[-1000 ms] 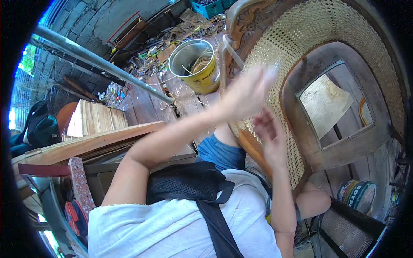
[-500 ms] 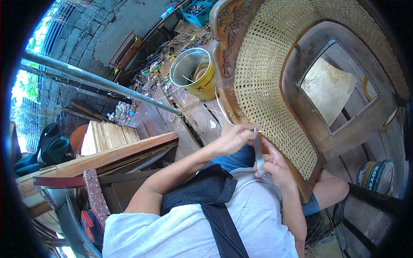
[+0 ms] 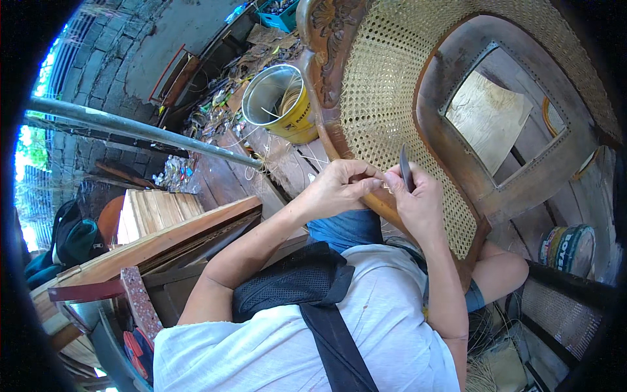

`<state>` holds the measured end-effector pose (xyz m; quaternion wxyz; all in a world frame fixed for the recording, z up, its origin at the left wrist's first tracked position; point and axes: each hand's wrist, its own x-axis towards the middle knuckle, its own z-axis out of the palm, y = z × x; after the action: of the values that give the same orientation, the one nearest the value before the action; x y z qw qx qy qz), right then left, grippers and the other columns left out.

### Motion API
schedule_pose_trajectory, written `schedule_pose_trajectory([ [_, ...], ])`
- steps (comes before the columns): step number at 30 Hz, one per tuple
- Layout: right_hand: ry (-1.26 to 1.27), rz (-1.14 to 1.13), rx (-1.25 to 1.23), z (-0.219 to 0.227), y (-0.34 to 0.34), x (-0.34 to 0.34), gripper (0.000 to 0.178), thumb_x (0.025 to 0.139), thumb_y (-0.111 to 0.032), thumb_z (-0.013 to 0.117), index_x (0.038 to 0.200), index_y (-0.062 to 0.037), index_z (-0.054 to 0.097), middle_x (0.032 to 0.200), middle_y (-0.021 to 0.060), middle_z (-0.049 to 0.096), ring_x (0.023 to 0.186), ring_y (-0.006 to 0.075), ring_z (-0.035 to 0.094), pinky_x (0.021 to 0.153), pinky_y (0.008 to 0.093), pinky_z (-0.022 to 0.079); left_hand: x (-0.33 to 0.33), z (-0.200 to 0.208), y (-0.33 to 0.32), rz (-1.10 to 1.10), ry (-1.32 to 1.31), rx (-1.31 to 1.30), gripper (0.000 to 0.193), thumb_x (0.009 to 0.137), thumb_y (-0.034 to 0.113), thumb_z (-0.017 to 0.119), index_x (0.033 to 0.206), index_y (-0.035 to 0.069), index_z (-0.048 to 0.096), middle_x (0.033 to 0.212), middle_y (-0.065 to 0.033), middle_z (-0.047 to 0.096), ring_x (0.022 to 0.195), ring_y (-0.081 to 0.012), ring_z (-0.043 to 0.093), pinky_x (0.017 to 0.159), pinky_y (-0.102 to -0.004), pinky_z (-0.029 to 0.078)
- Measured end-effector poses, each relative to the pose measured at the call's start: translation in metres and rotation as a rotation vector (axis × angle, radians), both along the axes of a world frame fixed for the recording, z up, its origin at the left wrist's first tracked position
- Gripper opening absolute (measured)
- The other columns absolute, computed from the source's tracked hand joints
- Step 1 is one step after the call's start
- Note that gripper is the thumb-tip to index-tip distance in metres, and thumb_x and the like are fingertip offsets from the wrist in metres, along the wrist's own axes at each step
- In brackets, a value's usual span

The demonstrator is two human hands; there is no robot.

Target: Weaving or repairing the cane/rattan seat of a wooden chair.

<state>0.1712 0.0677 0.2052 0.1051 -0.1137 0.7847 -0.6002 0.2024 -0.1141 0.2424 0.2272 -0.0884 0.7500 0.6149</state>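
My right hand (image 3: pixel 419 201) is closed round a knife, its dark narrow blade (image 3: pixel 405 168) pointing upward from the fist. Against the right thumb, my left hand (image 3: pixel 343 188) pinches with thumb and fingertips; something pale and tiny shows between the two hands, too small to name. Both hands are over the wooden edge of a carved chair frame (image 3: pixel 330 85), which leans across my lap. Woven cane (image 3: pixel 382 85) fills its curved back, with a fringe of loose ends along the near edge. The chair's seat frame (image 3: pixel 480 189) has a square opening.
Beyond the chair's left side stands a yellow bucket (image 3: pixel 297 127) with coiled cane inside. A metal pole (image 3: pixel 144 130) slants across the left. Wooden boards (image 3: pixel 163 238) lie at my left. On the right are a paint can (image 3: pixel 567 251) and a dark-framed mesh panel (image 3: pixel 562 320).
Both hands have risen slightly and come together. The knife has turned in my right hand, its blade now above the fist. The view has shifted a little.
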Motion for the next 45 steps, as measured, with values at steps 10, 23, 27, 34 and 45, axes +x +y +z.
schedule_pose_trajectory([
  [10,0.650,-0.151,0.425,-0.008,-0.009,-0.035,0.013,0.080,-0.007,0.066,0.089,-0.0101,0.057,0.080,0.0089,0.062,0.067,0.0290,0.064,0.054,0.0384,0.050,-0.044,0.016,-0.028,-0.100,0.224,-0.352,0.021,0.084,0.018,0.071,0.093,-0.001,0.072,0.072,-0.0045,0.067,0.065,-0.0075,0.057,0.058,-0.0252,0.046],
  [23,0.257,-0.462,0.517,-0.072,0.138,-0.094,0.025,0.095,-0.025,0.057,0.094,-0.0006,0.060,0.077,0.0145,0.061,0.072,0.0274,0.058,0.068,0.0398,0.045,-0.043,0.137,-0.304,0.074,0.097,-1.326,0.020,0.075,0.025,0.073,0.087,0.009,0.076,0.080,-0.0097,0.072,0.077,-0.0207,0.069,0.072,-0.0351,0.054],
  [27,0.176,-0.317,0.254,-0.090,0.136,-0.094,0.021,0.094,-0.022,0.059,0.092,-0.0008,0.061,0.076,0.0067,0.059,0.073,0.0173,0.056,0.069,0.0353,0.044,-0.050,0.129,-0.294,0.125,-0.117,-1.745,0.032,0.075,0.033,0.070,0.099,0.013,0.074,0.095,-0.0090,0.072,0.090,-0.0287,0.069,0.082,-0.0399,0.054],
  [34,0.114,-0.018,-0.141,-0.028,0.009,-0.064,0.013,0.092,-0.014,0.063,0.088,-0.0016,0.060,0.076,-0.0014,0.055,0.072,0.0090,0.049,0.066,0.0273,0.042,-0.061,0.025,-0.036,-0.256,0.880,-0.583,0.028,0.088,0.013,0.065,0.112,-0.001,0.062,0.103,-0.0184,0.065,0.097,-0.0311,0.063,0.085,-0.0416,0.049],
  [45,0.222,-0.036,0.283,-0.025,-0.053,-0.080,0.019,0.094,-0.023,0.056,0.101,-0.0051,0.056,0.083,0.0204,0.065,0.077,0.0410,0.063,0.067,0.0484,0.048,-0.095,0.005,-0.048,-0.156,0.593,-0.734,0.012,0.077,0.014,0.067,0.083,0.005,0.073,0.079,-0.0148,0.068,0.073,-0.0287,0.067,0.068,-0.0387,0.053],
])
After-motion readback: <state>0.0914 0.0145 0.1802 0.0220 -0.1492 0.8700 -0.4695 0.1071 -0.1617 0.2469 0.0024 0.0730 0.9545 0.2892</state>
